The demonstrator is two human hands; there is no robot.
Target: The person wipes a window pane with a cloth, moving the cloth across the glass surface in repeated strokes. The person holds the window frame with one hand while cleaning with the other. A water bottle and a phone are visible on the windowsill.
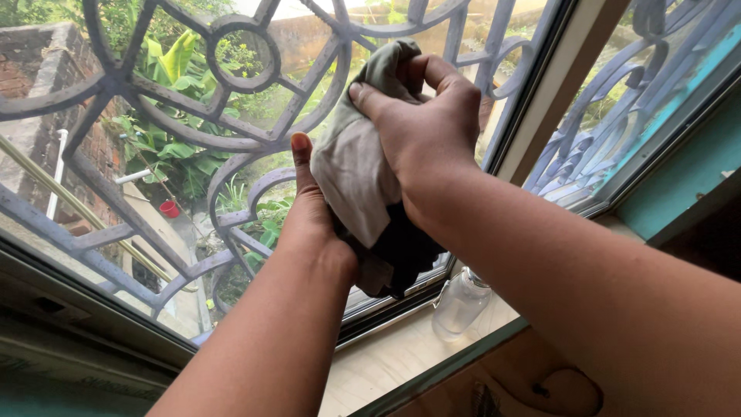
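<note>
Cloth (351, 166) gripped by both hands: right hand (428, 127) bunching top, left hand (309, 212) apparently clasping lower part, before window grille (193, 139).

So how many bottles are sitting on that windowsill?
1: a clear plastic bottle stands on the pale windowsill, just below the grey cloth held by both hands, left hand and right hand. The arms may hide others.

There is 1 camera, worn on the person's head. It looks ahead and a bit down, very close to the curly grey metal window grille (231, 116), with green plants outside.
</note>
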